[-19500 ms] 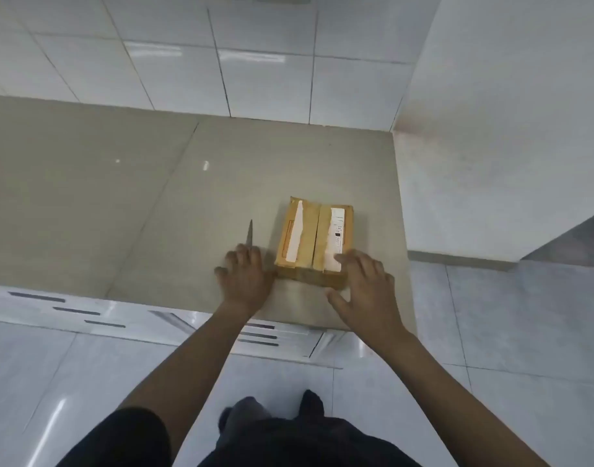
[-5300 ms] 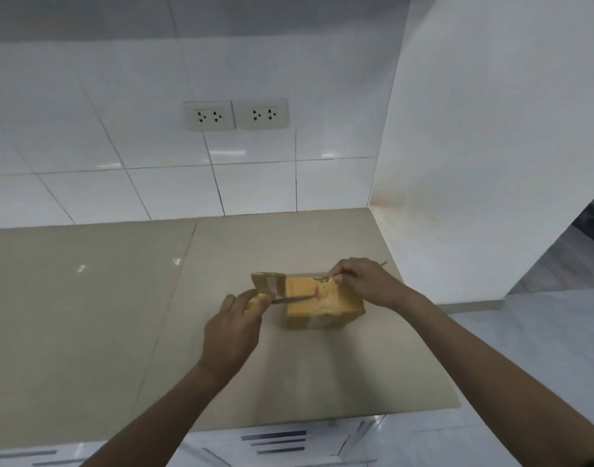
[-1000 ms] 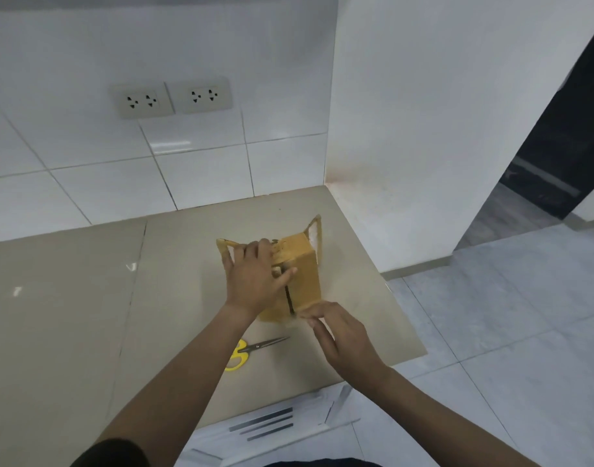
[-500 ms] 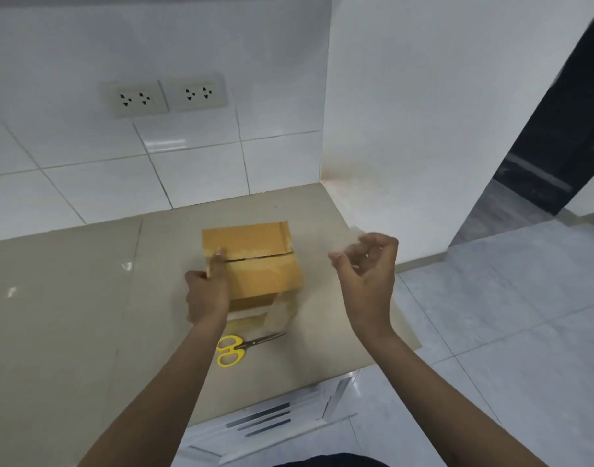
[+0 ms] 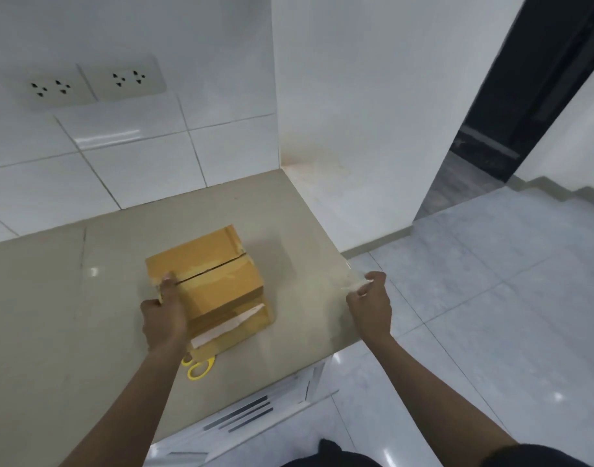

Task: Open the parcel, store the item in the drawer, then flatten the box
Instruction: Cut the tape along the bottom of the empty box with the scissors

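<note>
- I see the brown box (image 5: 208,284) sitting on the tan bench (image 5: 53,325), near its right end.
- The top flaps of the box are down, with a dark slit running between them.
- My left hand (image 5: 164,318) holds the near left corner of the box. Its grip is closed on the box, with the thumb on top by the slit.
- My right hand (image 5: 369,301) is up off the bench, well apart from the box, by the bench's right edge.
- Its grip is pinching a thin clear strip of tape (image 5: 351,284) between fingertips.
- Yellow scissors (image 5: 199,365) lie on the bench just in front of the box, partly hidden by my left arm.
- White drawer fronts (image 5: 241,412) show under the bench.
</note>
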Available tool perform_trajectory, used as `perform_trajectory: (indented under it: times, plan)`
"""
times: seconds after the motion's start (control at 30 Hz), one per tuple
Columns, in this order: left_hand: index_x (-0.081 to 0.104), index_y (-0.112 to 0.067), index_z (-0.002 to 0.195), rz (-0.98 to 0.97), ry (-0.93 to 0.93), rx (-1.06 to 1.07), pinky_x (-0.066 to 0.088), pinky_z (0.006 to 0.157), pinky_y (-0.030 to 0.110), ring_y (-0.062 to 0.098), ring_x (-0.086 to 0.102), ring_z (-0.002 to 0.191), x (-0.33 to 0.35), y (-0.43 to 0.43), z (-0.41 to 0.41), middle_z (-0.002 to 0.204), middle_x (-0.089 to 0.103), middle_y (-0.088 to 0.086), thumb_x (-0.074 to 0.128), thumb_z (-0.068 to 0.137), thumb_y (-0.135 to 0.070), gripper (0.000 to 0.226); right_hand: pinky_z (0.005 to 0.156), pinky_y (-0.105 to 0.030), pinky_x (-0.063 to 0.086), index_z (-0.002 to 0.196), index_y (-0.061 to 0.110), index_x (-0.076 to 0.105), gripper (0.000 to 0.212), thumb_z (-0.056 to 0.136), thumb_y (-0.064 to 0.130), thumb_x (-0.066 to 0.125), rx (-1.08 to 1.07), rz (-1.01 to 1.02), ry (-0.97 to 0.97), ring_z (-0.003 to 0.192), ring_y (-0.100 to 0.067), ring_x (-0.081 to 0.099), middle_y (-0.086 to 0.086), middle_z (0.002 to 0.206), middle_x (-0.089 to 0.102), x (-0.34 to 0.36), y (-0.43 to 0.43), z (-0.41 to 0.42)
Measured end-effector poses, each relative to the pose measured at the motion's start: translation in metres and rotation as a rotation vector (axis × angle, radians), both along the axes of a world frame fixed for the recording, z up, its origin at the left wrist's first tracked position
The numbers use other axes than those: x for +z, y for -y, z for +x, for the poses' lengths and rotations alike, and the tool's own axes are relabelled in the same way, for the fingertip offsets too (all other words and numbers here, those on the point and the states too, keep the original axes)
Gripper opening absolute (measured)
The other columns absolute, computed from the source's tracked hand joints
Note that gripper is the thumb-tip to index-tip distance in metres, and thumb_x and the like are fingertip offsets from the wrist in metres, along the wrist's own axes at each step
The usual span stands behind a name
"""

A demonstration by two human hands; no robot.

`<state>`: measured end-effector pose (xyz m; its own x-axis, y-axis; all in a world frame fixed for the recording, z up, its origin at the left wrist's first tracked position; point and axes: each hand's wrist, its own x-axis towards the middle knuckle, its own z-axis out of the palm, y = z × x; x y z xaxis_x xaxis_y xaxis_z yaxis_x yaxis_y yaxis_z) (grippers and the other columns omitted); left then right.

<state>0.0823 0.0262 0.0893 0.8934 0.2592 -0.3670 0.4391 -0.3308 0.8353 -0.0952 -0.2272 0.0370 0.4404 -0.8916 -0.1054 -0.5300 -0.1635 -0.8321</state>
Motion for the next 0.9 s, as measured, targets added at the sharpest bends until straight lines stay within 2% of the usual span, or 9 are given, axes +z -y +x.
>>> perform_trajectory:
  times: [0.07, 0.13, 0.23, 0.43, 0.57, 0.8, 0.9]
  plan:
    - [0.044, -0.005, 0.129, -0.002, -0.009, 0.011, 0.039, 0.088, 0.045, 0.042, 0.048, 0.117, -0.003, 0.002, 0.001, 0.132, 0.050, 0.025, 0.038, 0.086, -0.070, 0.078, 0.073, -0.035, 0.047, 0.119, 0.015, 0.038, 0.049, 0.073, 0.013, 0.054, 0.047, -0.053, -0.097, 0.078, -0.024, 0.060, -0.005, 0.095, 0.060, -0.008, 0.005, 0.001]
    - [0.044, -0.005, 0.130, -0.016, -0.029, 0.028, 0.039, 0.092, 0.046, 0.042, 0.048, 0.118, -0.004, 0.003, 0.003, 0.132, 0.050, 0.025, 0.039, 0.085, -0.070, 0.079, 0.086, -0.042, 0.040, 0.127, 0.013, 0.038, 0.059, 0.070, 0.016, 0.052, 0.061, -0.128, -0.204, 0.094, -0.030, 0.057, -0.007, 0.105, 0.059, -0.015, 0.009, 0.001]
    - [0.044, -0.005, 0.130, -0.032, -0.056, 0.037, 0.039, 0.093, 0.046, 0.042, 0.049, 0.118, -0.003, 0.006, 0.006, 0.132, 0.051, 0.024, 0.040, 0.085, -0.070, 0.080, 0.089, -0.046, 0.041, 0.137, 0.013, 0.031, 0.073, 0.070, 0.020, 0.059, 0.035, -0.186, -0.314, 0.105, -0.031, 0.052, -0.010, 0.115, 0.058, -0.022, 0.013, 0.000]
    - [0.042, -0.005, 0.133, -0.051, -0.097, 0.035, 0.039, 0.098, 0.048, 0.041, 0.047, 0.120, -0.003, 0.009, 0.012, 0.135, 0.049, 0.024, 0.040, 0.084, -0.072, 0.083, 0.093, -0.046, 0.034, 0.148, 0.023, 0.001, 0.095, 0.076, 0.034, 0.062, -0.062, 0.015, -0.299, 0.101, -0.031, 0.060, -0.011, 0.116, 0.063, -0.028, 0.023, -0.005]
    - [0.041, -0.005, 0.134, -0.048, -0.107, 0.031, 0.038, 0.099, 0.048, 0.041, 0.047, 0.121, -0.006, 0.012, 0.014, 0.135, 0.049, 0.023, 0.039, 0.084, -0.071, 0.083, 0.092, -0.047, 0.038, 0.146, 0.027, -0.017, 0.106, 0.077, 0.046, 0.060, -0.072, 0.058, -0.372, 0.086, -0.028, 0.062, -0.008, 0.099, 0.067, -0.032, 0.024, -0.006]
    - [0.041, -0.006, 0.133, -0.061, -0.128, 0.010, 0.041, 0.099, 0.049, 0.041, 0.047, 0.119, -0.015, 0.023, 0.014, 0.134, 0.049, 0.022, 0.039, 0.083, -0.073, 0.084, 0.096, -0.054, 0.033, 0.148, 0.026, -0.012, 0.114, 0.072, 0.060, 0.067, -0.124, 0.082, -0.333, 0.106, -0.036, 0.060, -0.014, 0.126, 0.057, -0.036, 0.019, -0.013]
    - [0.041, -0.006, 0.132, -0.067, -0.137, -0.014, 0.042, 0.092, 0.045, 0.041, 0.049, 0.116, -0.015, 0.026, 0.013, 0.132, 0.051, 0.021, 0.042, 0.082, -0.072, 0.083, 0.100, -0.058, 0.031, 0.149, 0.024, -0.002, 0.112, 0.070, 0.060, 0.069, -0.131, -0.003, -0.393, 0.122, -0.036, 0.048, -0.014, 0.142, 0.044, -0.036, 0.018, -0.011]
